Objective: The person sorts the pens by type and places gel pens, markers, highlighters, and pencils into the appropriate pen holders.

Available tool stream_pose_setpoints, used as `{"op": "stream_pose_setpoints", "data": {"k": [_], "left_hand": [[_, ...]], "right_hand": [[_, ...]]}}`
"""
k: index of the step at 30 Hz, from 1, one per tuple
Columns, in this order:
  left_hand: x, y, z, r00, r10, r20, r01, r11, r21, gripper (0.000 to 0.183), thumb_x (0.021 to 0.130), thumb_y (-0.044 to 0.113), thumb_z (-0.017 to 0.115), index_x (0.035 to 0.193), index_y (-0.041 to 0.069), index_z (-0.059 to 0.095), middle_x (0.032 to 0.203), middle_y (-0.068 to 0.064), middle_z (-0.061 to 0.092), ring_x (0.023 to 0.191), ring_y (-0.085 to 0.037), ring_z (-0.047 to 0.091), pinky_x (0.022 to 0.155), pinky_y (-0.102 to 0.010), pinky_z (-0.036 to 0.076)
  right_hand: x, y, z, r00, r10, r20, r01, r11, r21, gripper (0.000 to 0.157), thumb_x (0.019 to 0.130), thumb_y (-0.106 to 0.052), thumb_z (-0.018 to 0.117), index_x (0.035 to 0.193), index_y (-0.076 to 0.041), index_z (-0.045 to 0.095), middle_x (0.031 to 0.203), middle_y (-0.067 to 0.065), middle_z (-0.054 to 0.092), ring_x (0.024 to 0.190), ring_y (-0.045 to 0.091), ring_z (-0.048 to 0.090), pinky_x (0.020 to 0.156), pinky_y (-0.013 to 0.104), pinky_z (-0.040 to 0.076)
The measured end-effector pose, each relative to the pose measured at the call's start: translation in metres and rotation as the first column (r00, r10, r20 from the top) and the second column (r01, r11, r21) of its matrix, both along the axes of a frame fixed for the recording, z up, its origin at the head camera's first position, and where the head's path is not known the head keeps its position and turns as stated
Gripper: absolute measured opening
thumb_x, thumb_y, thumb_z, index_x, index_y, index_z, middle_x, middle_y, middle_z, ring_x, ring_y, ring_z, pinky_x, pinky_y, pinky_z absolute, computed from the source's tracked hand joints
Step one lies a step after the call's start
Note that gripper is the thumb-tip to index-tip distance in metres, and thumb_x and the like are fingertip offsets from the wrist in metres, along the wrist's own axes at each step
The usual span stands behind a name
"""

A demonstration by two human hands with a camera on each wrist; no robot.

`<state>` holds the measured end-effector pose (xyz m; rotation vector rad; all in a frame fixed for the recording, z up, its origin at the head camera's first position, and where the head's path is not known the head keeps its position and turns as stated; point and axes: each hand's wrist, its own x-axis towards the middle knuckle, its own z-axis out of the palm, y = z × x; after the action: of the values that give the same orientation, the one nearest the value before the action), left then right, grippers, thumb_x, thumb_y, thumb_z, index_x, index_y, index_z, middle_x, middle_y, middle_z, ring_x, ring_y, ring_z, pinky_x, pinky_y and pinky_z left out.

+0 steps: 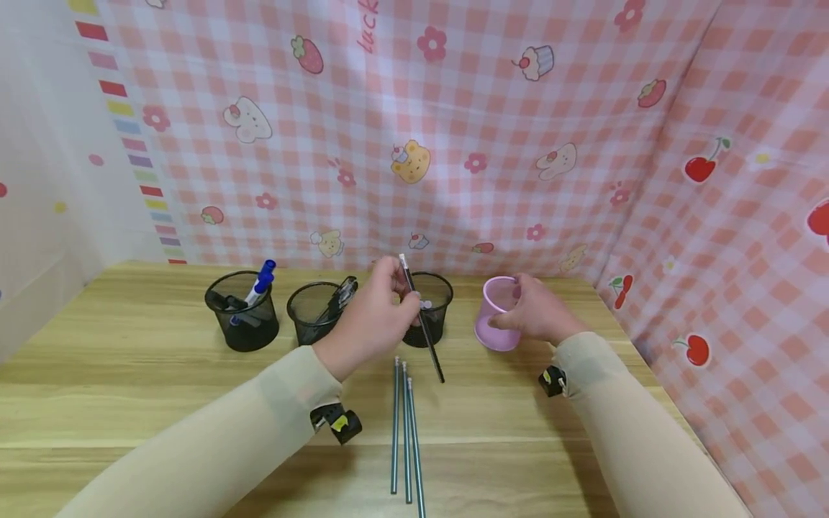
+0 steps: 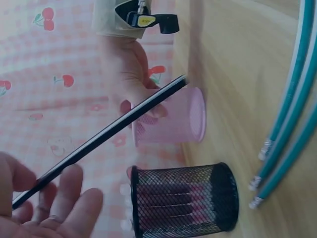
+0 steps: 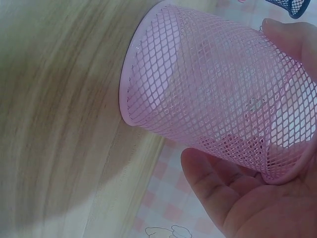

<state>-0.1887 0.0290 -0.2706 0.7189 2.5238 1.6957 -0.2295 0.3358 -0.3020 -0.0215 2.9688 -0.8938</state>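
Observation:
My left hand (image 1: 378,309) pinches a black pencil (image 1: 430,345) with a pale end up; it slants down in front of a black mesh cup (image 2: 183,203). In the left wrist view the pencil (image 2: 114,130) crosses in front of the pink cup. My right hand (image 1: 542,311) grips the pink mesh pen cup (image 1: 495,327) near its rim, thumb on one side and fingers on the other. Through the mesh (image 3: 208,84), the pink cup shows nothing inside. Three teal pencils (image 1: 406,432) lie side by side on the table below my left hand, eraser ends away from me.
At the left a black mesh cup (image 1: 249,334) holds blue and dark markers. Beside it another black cup (image 1: 311,331) holds black pens, partly behind my left wrist. The third black cup contains several white-topped items. A pink checked cloth (image 1: 453,201) hangs behind the wooden table (image 1: 162,403).

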Motion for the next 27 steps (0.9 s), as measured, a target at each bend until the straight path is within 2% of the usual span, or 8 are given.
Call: {"op": "stream_pose_setpoints", "data": {"k": [4,7,10,14,20,24,27], "left_hand": [[-0.007,0.008,0.004,0.997,0.036,-0.062,-0.029,0.994,0.105,0.018,0.109,0.017,0.051,0.124,0.011,0.042,0.107,-0.009,0.065,0.074,-0.022,0.066,0.059,-0.033,0.052],[-0.012,0.014,0.007,0.995,0.056,-0.087,-0.039,0.981,0.188,0.018,0.110,0.017,0.050,0.124,0.009,0.041,0.110,-0.010,0.062,0.079,-0.021,0.065,0.061,-0.032,0.052],[-0.018,0.021,0.009,0.991,0.067,-0.113,-0.033,0.961,0.275,0.018,0.111,0.015,0.050,0.124,0.006,0.041,0.111,-0.012,0.057,0.093,-0.024,0.068,0.068,-0.033,0.055],[-0.025,0.031,0.011,0.982,0.099,-0.160,-0.038,0.939,0.343,0.018,0.110,0.011,0.051,0.122,0.002,0.042,0.109,-0.013,0.057,0.093,-0.029,0.071,0.068,-0.033,0.058],[-0.030,0.050,0.010,0.972,0.142,-0.189,-0.067,0.933,0.354,0.015,0.109,0.009,0.054,0.119,0.004,0.045,0.107,-0.014,0.060,0.092,-0.030,0.072,0.065,-0.033,0.059],[-0.032,0.063,0.008,0.960,0.166,-0.224,-0.086,0.941,0.328,0.015,0.107,0.008,0.057,0.119,0.003,0.049,0.107,-0.014,0.062,0.097,-0.032,0.071,0.080,-0.032,0.060],[-0.034,0.071,0.006,0.961,0.161,-0.226,-0.087,0.948,0.307,0.015,0.107,0.009,0.057,0.119,0.004,0.050,0.108,-0.013,0.064,0.100,-0.028,0.071,0.084,-0.033,0.061]], "right_hand": [[0.001,-0.001,0.001,1.000,-0.005,0.003,0.005,1.000,-0.009,0.098,0.077,-0.032,0.092,0.152,0.003,0.040,0.137,0.022,0.059,0.121,0.037,0.060,0.102,0.050,0.054],[0.001,0.000,0.001,1.000,-0.007,0.008,0.007,1.000,-0.020,0.099,0.078,-0.031,0.092,0.153,0.003,0.038,0.139,0.023,0.057,0.122,0.038,0.060,0.103,0.051,0.053],[0.000,0.001,0.000,1.000,-0.015,0.011,0.015,1.000,-0.018,0.099,0.077,-0.031,0.092,0.154,0.003,0.038,0.140,0.023,0.056,0.123,0.038,0.059,0.103,0.051,0.054],[0.000,0.001,0.000,1.000,-0.012,0.009,0.012,1.000,-0.009,0.100,0.077,-0.032,0.092,0.153,0.004,0.038,0.140,0.024,0.056,0.122,0.038,0.059,0.102,0.051,0.054],[0.001,0.000,0.000,1.000,-0.006,-0.007,0.006,1.000,0.000,0.097,0.076,-0.031,0.092,0.151,0.003,0.041,0.139,0.024,0.058,0.121,0.038,0.060,0.103,0.051,0.053],[0.001,-0.001,0.001,1.000,-0.007,-0.003,0.007,1.000,-0.007,0.097,0.077,-0.030,0.092,0.152,0.002,0.041,0.141,0.024,0.057,0.123,0.038,0.060,0.105,0.052,0.052],[0.001,0.000,0.001,1.000,-0.008,-0.006,0.008,1.000,-0.005,0.096,0.077,-0.030,0.092,0.152,0.001,0.041,0.142,0.024,0.057,0.125,0.039,0.059,0.107,0.053,0.051]]}}
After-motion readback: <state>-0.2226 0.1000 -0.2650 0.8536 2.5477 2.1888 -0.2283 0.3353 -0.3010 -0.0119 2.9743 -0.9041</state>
